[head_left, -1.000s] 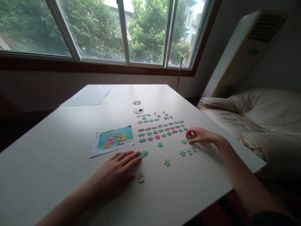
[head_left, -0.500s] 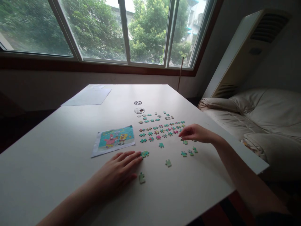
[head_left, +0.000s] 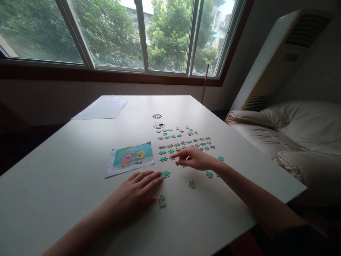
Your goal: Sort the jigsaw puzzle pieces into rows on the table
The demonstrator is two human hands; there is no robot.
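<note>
My left hand (head_left: 141, 186) lies flat on the white table, fingers stretched out. Its fingertips touch a small group of joined jigsaw puzzle pieces (head_left: 165, 174). Over the front rows of loose pieces, my right hand (head_left: 195, 158) has its index finger extended to the left, near a pink piece (head_left: 172, 158). The other fingers curl towards the thumb, with a dark green puzzle piece (head_left: 177, 163) showing at their tips. Single green pieces lie nearer me, one (head_left: 162, 201) beside my left thumb and another (head_left: 191, 184) farther right. My right hand and forearm hide several pieces.
A printed cartoon picture (head_left: 133, 158) lies left of the pieces. Farther back are two round items (head_left: 158, 125) and some white paper sheets (head_left: 99, 109) at the far left. A pale leather sofa (head_left: 301, 124) stands beyond the right table edge.
My right hand has moved left from the right end of the rows, and its index finger now points out. My left hand has stayed on the joined pieces.
</note>
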